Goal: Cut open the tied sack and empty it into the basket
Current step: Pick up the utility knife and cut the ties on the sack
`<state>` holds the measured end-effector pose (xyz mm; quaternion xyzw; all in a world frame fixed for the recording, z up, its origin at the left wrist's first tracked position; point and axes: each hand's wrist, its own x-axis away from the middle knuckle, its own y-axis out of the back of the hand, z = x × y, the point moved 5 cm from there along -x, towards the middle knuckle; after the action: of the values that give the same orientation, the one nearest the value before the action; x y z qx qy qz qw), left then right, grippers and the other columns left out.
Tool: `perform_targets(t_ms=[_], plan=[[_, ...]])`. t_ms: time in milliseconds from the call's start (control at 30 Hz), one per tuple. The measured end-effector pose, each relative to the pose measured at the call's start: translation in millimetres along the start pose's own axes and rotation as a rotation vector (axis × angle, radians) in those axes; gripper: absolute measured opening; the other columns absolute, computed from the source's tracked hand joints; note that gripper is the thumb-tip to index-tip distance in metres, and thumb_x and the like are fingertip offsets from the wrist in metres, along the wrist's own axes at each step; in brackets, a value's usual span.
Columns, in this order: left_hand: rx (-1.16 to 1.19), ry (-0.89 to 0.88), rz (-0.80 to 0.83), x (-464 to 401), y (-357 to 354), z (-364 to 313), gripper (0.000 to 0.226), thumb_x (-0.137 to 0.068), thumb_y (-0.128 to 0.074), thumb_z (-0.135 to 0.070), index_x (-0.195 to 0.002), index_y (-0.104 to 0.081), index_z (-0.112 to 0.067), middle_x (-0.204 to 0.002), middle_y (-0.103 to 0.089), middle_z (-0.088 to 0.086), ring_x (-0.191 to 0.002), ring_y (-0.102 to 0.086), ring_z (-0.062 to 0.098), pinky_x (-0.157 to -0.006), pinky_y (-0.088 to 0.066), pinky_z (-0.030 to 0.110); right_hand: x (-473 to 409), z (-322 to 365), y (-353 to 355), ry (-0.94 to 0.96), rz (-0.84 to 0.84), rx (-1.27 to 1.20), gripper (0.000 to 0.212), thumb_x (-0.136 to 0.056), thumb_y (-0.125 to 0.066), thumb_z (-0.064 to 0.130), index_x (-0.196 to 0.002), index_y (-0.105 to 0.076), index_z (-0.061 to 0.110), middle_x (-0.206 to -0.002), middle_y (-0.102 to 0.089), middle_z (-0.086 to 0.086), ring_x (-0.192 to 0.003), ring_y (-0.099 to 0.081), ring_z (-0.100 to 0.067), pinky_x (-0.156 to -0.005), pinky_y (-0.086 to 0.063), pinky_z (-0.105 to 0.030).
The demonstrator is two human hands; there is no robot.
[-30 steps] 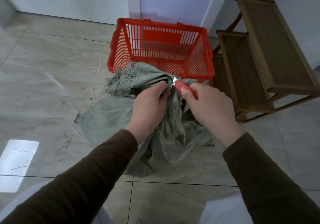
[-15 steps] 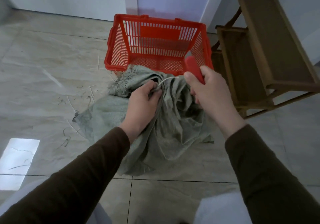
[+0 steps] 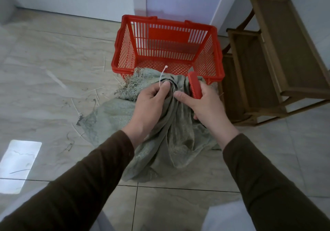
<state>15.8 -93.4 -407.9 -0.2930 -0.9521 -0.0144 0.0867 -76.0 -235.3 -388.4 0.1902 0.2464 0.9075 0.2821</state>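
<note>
Both hands at sack point(image 3: 166, 129) neck; right hand point(image 3: 205, 104) grips cutter point(image 3: 195, 86).

White tie point(image 3: 163, 74) now sprung loose at one end, right hand point(image 3: 205, 102) lowered beside sack neck point(image 3: 172, 86)

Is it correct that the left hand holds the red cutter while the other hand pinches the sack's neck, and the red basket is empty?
No. The head view shows the red cutter in the right hand; the left hand pinches the sack neck. The basket is empty.
</note>
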Motion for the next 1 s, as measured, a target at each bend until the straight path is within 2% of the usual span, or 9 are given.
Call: perform_targets(t_ms=[100, 233, 433, 567, 633, 700, 800, 867, 1000], plan=[[-0.021, 0.056, -0.003, -0.5, -3.1, 0.1, 0.052, -0.111, -0.047, -0.041, -0.098, -0.066, 0.006, -0.098, -0.072, 0.028, -0.089, -0.068, 0.034, -0.093, -0.056, 0.058, 0.4, -0.4, -7.3, -0.037, 0.055, 0.059, 0.078, -0.063, -0.074, 0.085, -0.118, -0.051, 0.035, -0.099, -0.066, 0.008, -0.084, -0.07, -0.017, -0.076, -0.061, -0.05], [-0.123, 0.089, 0.03, -5.3, 2.9, 2.7, 0.035, -0.112, -0.047, -0.036, -0.1, -0.077, -0.025, -0.087, -0.08, -0.008, -0.083, -0.074, 0.004, -0.079, -0.058, 0.025, -3.8, -7.1, -3.8, -0.093, 0.0, -0.119, 0.053, -0.078, -0.085, 0.047, -0.116, -0.051, 0.034, -0.112, -0.067, -0.004, -0.097, -0.071, -0.028, -0.084, -0.061, -0.058], [-0.231, 0.12, -0.065, -20.8, 56.3, 11.1, 0.035, -0.111, -0.048, -0.037, -0.1, -0.08, -0.027, -0.067, -0.065, -0.008, -0.066, -0.061, 0.013, -0.069, -0.049, 0.031, -6.2, -17.8, -4.0, -0.158, -0.033, -0.306, 0.053, -0.09, -0.081, 0.027, -0.134, -0.052, 0.029, -0.118, -0.066, -0.012, -0.078, -0.061, -0.019, -0.056, -0.049, -0.029], [-0.288, 0.099, -0.346, -30.1, 123.0, 13.0, 0.028, -0.108, -0.057, -0.025, -0.09, -0.077, -0.03, -0.056, -0.053, -0.013, -0.054, -0.044, 0.01, -0.048, -0.042, 0.023, -6.6, -16.8, -6.7, -0.138, -0.025, -0.347, 0.045, -0.09, -0.08, 0.026, -0.126, -0.054, 0.03, -0.122, -0.066, -0.02, -0.075, -0.056, -0.019, -0.056, -0.047, -0.031], [-0.282, 0.096, -0.53, -28.9, 157.4, 10.6, 0.018, -0.103, -0.061, -0.017, -0.113, -0.073, -0.026, -0.073, -0.058, -0.007, -0.063, -0.053, 0.014, -0.052, -0.046, 0.019, -7.4, -16.4, -9.1, -0.137, -0.021, -0.357, 0.045, -0.09, -0.08, 0.026, -0.126, -0.054, 0.03, -0.122, -0.067, -0.019, -0.073, -0.056, -0.018, -0.056, -0.046, -0.03], [-0.271, 0.158, -0.596, -25.1, 176.7, 13.1, 0.064, -0.096, -0.071, -0.014, -0.152, -0.043, -0.025, -0.084, -0.054, -0.003, -0.071, -0.057, 0.015, -0.066, -0.051, 0.025, -8.6, -15.8, -11.2, -0.146, -0.019, -0.37, 0.049, -0.09, -0.081, 0.026, -0.131, -0.053, 0.03, -0.12, -0.068, -0.017, -0.071, -0.054, -0.015, -0.054, -0.046, -0.028], [-0.293, 0.244, -0.541, -19.8, 175.8, 19.2, 0.099, -0.088, -0.081, -0.01, -0.16, -0.016, -0.031, -0.099, -0.059, 0.009, -0.092, -0.061, 0.024, -0.092, -0.053, 0.042, -9.7, -11.3, -15.2, -0.13, -0.015, -0.396, 0.05, -0.089, -0.081, 0.026, -0.13, -0.053, 0.03, -0.107, -0.064, -0.014, -0.06, -0.05, -0.009, -0.047, -0.045, -0.02], [-0.35, 0.232, -0.479, -17.9, 158.7, 16.4, 0.083, -0.088, -0.083, -0.019, -0.154, -0.033, -0.023, -0.099, -0.056, 0.001, -0.087, -0.059, 0.018, -0.086, -0.053, 0.038, -9.6, -6.9, -19.3, -0.117, -0.012, -0.425, 0.047, -0.088, -0.082, 0.024, -0.124, -0.053, 0.031, -0.103, -0.062, -0.012, -0.054, -0.049, -0.007, -0.045, -0.044, -0.019], [-0.307, 0.142, -0.208, -15.9, 99.6, 6.5, 0.033, -0.093, -0.075, -0.049, -0.107, -0.074, -0.019, -0.087, -0.072, -0.009, -0.076, -0.066, 0.0, -0.065, -0.05, 0.017, -6.2, -1.2, -30.9, -0.132, -0.01, -0.489, 0.047, -0.086, -0.085, 0.023, -0.115, -0.049, 0.033, -0.107, -0.064, -0.009, -0.058, -0.052, -0.005, -0.046, -0.044, -0.018]])
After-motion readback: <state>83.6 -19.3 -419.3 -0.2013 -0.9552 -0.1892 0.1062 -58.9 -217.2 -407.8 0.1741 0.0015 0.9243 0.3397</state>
